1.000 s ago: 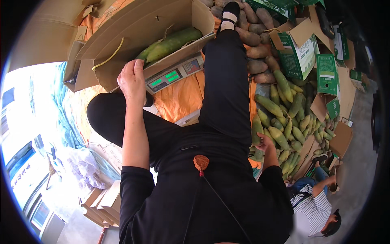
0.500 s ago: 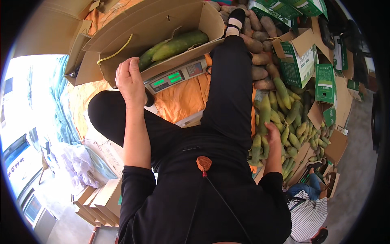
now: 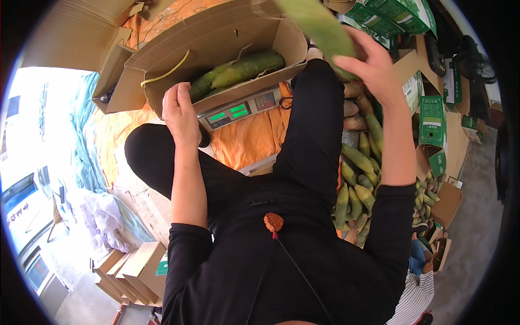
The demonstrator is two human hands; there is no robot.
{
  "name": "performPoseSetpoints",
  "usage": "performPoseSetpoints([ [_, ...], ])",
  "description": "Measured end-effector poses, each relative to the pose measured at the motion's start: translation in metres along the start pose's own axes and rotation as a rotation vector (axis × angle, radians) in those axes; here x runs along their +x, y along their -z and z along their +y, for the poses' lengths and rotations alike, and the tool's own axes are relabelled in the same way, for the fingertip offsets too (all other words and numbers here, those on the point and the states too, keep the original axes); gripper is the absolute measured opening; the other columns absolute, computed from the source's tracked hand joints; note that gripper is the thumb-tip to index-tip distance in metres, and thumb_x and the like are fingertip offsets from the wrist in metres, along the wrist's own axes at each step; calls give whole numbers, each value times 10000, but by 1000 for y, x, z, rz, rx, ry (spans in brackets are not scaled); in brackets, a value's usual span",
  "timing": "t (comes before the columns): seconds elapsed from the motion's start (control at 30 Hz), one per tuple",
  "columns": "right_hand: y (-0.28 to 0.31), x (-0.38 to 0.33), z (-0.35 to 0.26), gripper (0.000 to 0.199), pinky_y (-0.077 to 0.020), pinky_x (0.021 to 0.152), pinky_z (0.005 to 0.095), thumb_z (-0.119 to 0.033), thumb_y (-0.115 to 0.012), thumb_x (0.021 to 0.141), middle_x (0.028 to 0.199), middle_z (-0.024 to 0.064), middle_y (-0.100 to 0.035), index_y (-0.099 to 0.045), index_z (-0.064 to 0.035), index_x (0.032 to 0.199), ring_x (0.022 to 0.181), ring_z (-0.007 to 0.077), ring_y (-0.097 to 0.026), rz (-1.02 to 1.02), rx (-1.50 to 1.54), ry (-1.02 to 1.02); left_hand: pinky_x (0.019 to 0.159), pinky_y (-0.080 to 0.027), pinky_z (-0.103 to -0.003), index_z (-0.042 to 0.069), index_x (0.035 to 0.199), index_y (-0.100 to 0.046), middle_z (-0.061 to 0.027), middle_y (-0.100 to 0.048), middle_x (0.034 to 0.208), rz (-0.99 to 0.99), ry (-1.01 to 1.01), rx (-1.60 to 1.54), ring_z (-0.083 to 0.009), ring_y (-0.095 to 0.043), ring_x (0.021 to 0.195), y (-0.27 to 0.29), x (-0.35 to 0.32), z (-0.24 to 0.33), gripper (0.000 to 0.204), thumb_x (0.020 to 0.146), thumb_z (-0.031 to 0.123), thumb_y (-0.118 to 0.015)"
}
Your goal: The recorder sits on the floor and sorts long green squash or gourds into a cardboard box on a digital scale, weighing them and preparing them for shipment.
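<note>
My right hand (image 3: 376, 70) is wrapped round a long green radish (image 3: 319, 31), held up to the right of the open cardboard box (image 3: 214, 35). Motion blurs the radish, and its far end runs out of the picture. At the near left edge of the box, my left hand (image 3: 181, 114) has its fingers closed on the rim. Inside the box, green radishes (image 3: 249, 69) lie side by side along the bottom. Under it, a digital scale (image 3: 233, 112) shows lit green displays.
A heap of green radishes (image 3: 357, 197) lies right of my leg, with brownish-red roots (image 3: 355, 122) beyond. Green-and-white boxes (image 3: 431, 120) stand farther right. Flattened cartons (image 3: 142, 271) lean at lower left. A person in a striped top (image 3: 417, 295) is at lower right.
My right hand has come up from the heap with a green radish, toward the box's right end. My left hand stays at the box rim.
</note>
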State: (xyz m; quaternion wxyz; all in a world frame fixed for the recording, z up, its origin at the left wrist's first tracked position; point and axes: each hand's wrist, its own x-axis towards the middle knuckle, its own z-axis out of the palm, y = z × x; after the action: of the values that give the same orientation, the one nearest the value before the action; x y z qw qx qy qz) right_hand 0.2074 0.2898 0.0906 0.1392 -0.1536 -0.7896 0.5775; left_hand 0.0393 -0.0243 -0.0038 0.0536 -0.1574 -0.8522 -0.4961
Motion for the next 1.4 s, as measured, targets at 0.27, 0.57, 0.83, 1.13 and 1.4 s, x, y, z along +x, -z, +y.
performPoseSetpoints([
  [0.27, -126, 73, 18, 476, -448, 884, 382, -232, -705, 708, 1051, 132, -577, -587, -66, 1139, 1039, 301, -541, -279, -655, 310, 854, -421, -372, 40, 976, -648, -110, -623, 945, 84, -86, 111, -271, -547, 938, 5, 6, -10, 212, 939, 208, -524],
  [0.57, -118, 70, 27, 421, -463, 902, 322, -218, -668, 819, 1126, 125, -621, -590, -57, 1200, 1052, 230, -583, -121, -302, 277, 890, -403, -379, 41, 1020, -630, -120, -597, 977, 150, -85, 116, -281, -536, 967, 7, 9, -18, 217, 935, 215, -535],
  [0.83, 43, -83, 145, 269, -476, 844, 295, -121, -612, 880, 1030, 103, -658, -609, -21, 1130, 940, 161, -614, 424, -362, -209, 928, -372, -421, 84, 1001, -642, -108, -595, 1072, 207, -173, 331, -289, -513, 1059, 14, 11, -24, 181, 888, 217, -595],
  [1.13, 17, -368, 345, 232, -497, 766, 355, -111, -648, 808, 925, 146, -680, -658, 0, 1011, 869, 243, -644, 226, -677, -1013, 955, -351, -433, 95, 1031, -641, -114, -578, 1119, 201, -142, 402, -308, -498, 1087, 10, 10, -34, 216, 882, 248, -606],
  [1.4, -8, -403, 317, 229, -504, 746, 450, -221, -641, 825, 882, 171, -656, -647, 7, 849, 848, 325, -637, 130, -778, -1148, 966, -347, -437, 92, 1065, -628, -133, -557, 1142, 197, -107, 425, -314, -478, 1110, 13, 10, -32, 243, 889, 258, -600],
])
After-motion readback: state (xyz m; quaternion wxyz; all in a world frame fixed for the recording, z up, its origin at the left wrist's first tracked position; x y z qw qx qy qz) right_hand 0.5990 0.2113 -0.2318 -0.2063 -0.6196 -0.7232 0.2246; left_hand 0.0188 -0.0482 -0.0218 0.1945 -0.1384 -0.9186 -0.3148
